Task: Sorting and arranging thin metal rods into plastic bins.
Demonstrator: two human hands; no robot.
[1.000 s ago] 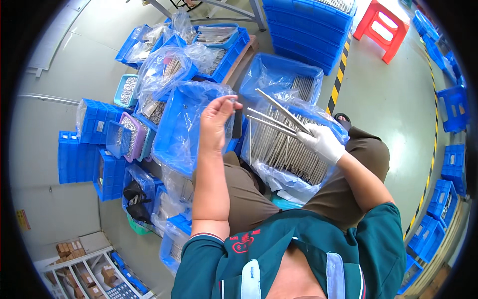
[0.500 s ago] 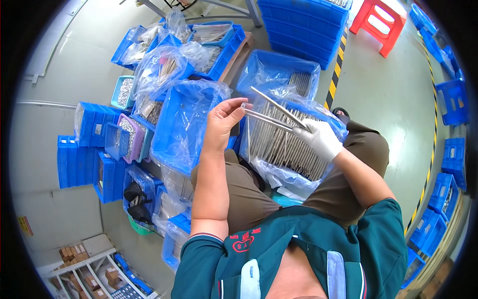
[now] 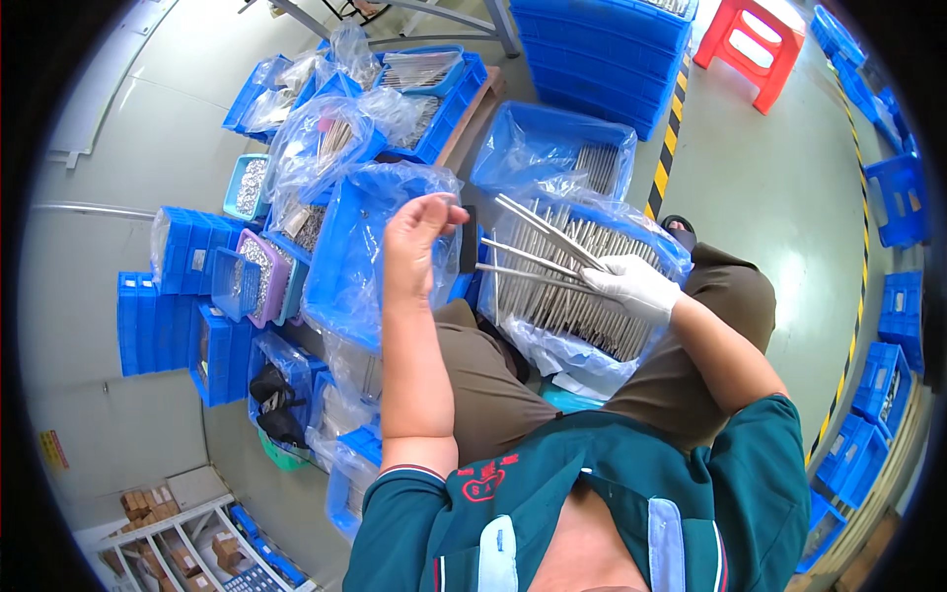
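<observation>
Where the grey floor (image 3: 109, 178) meets the left rim, stacked blue crates (image 3: 158, 316) stand with a yellow label (image 3: 51, 449) low on the wall beside them and a shelf of brown cartons (image 3: 168, 538) in the lower corner, leaving little bare floor there. Next come small trays of metal parts (image 3: 258, 278) under clear plastic. The bare left hand (image 3: 414, 237) is raised over a plastic-lined blue bin (image 3: 360, 271), fingers curled together at its top (whether they pinch anything cannot be told). Right of it the gloved right hand (image 3: 631, 286) is closed round a few long metal rods (image 3: 538, 252), whose free ends fan out toward the left hand, above a bag-lined bin of more rods (image 3: 582, 306) resting on the person's lap. Beyond, a yellow-and-black striped line (image 3: 669, 148) crosses open floor toward a red stool (image 3: 755, 44), with more blue crates (image 3: 898, 197) along the right rim
</observation>
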